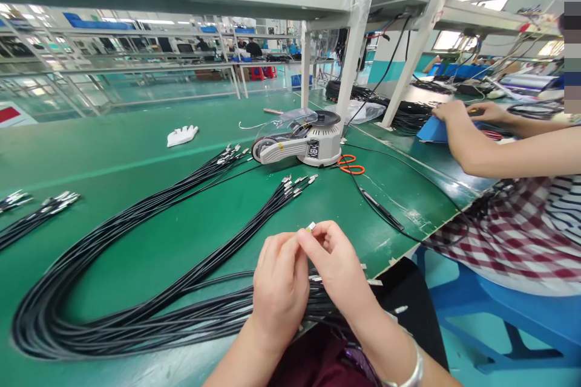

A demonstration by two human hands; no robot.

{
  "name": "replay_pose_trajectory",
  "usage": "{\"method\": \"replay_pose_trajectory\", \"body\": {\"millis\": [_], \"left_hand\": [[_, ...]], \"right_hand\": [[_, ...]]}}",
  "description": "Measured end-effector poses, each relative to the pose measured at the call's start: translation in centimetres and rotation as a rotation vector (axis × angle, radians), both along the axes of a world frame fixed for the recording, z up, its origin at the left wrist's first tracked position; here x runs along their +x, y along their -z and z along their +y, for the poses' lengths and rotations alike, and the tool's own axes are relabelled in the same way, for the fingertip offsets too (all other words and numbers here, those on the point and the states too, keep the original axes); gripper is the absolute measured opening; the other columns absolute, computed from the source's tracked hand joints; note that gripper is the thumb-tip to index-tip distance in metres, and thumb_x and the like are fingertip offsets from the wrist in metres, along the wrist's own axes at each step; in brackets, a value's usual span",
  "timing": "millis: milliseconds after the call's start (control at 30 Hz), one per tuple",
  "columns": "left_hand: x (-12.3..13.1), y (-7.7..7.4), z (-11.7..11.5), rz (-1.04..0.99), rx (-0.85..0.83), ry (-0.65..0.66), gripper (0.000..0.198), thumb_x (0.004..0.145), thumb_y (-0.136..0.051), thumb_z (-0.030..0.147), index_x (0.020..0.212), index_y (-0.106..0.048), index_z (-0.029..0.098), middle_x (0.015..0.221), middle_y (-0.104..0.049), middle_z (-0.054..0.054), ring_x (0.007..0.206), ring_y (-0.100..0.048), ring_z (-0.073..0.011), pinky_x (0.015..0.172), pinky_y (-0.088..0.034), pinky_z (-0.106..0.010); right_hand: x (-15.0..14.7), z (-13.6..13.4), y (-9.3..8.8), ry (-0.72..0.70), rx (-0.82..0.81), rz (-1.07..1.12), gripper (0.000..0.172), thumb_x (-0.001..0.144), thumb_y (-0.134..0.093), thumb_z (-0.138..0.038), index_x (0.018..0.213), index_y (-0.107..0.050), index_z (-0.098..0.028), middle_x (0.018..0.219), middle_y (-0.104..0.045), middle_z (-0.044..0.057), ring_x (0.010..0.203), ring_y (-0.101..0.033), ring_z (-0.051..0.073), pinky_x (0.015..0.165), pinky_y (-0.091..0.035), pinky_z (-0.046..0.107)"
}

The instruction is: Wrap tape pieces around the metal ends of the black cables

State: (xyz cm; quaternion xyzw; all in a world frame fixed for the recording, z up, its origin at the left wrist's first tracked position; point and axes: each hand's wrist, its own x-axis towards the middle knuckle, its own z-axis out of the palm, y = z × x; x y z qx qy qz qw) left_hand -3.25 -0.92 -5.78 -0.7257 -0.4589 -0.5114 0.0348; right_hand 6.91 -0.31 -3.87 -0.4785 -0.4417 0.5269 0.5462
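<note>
In front of me, my left hand and my right hand meet with fingertips pinched together. A small white cable end with a yellow-green spot pokes out between the fingers of both hands. Most of it is hidden by my fingers. Under and behind my hands runs a bundle of black cables, its white-tipped ends partly covered by them. Farther off, more black cables of the looped bundle end in white and silver connectors on the green table.
A round grey tape dispenser stands ahead, with orange-handled scissors beside it. A white glove lies at left-centre. A black pen-like tool lies to the right. A co-worker's hands handle a blue piece.
</note>
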Motion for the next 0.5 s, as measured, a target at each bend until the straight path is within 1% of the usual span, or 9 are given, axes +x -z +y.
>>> {"method": "replay_pose_trajectory", "body": {"millis": [100, 167, 333, 500], "left_hand": [[0.1, -0.1, 0.0, -0.033, -0.013, -0.006, 0.02, 0.083, -0.055, 0.006, 0.1, -0.058, 0.016, 0.088, -0.061, -0.004, 0.08, -0.057, -0.0125, 0.073, -0.048, -0.025], [0.2, -0.3, 0.0, -0.075, -0.054, -0.008, 0.02, 0.083, -0.055, 0.007, 0.1, -0.058, 0.017, 0.088, -0.062, -0.003, 0.079, -0.058, -0.0123, 0.072, -0.048, -0.025], [0.3, -0.7, 0.1, -0.154, -0.171, -0.016, 0.011, 0.083, -0.057, 0.013, 0.093, -0.059, 0.017, 0.084, -0.062, -0.002, 0.074, -0.058, -0.012, 0.064, -0.048, -0.023], [0.1, -1.0, 0.1, -0.173, -0.241, -0.002, 0.01, 0.084, -0.056, 0.016, 0.091, -0.063, 0.018, 0.085, -0.062, -0.002, 0.074, -0.059, -0.0118, 0.064, -0.049, -0.022]], "right_hand": [[0.5, -0.2, -0.2, -0.038, 0.005, 0.007, 0.023, 0.08, -0.06, -0.039, 0.08, -0.053, -0.017, 0.076, -0.059, 0.001, 0.071, -0.056, 0.014, 0.069, -0.047, 0.028], [0.8, -0.4, -0.1, -0.04, 0.006, -0.006, 0.021, 0.08, -0.059, -0.036, 0.079, -0.055, -0.017, 0.076, -0.06, 0.001, 0.072, -0.056, 0.014, 0.069, -0.047, 0.028], [1.3, -0.5, 0.0, -0.007, 0.012, -0.039, 0.021, 0.078, -0.061, -0.037, 0.077, -0.057, -0.017, 0.073, -0.062, 0.002, 0.069, -0.057, 0.015, 0.067, -0.047, 0.028], [1.4, -0.4, 0.0, 0.022, 0.046, -0.103, 0.02, 0.079, -0.061, -0.037, 0.078, -0.059, -0.016, 0.075, -0.064, 0.003, 0.071, -0.059, 0.017, 0.07, -0.048, 0.03]]}}
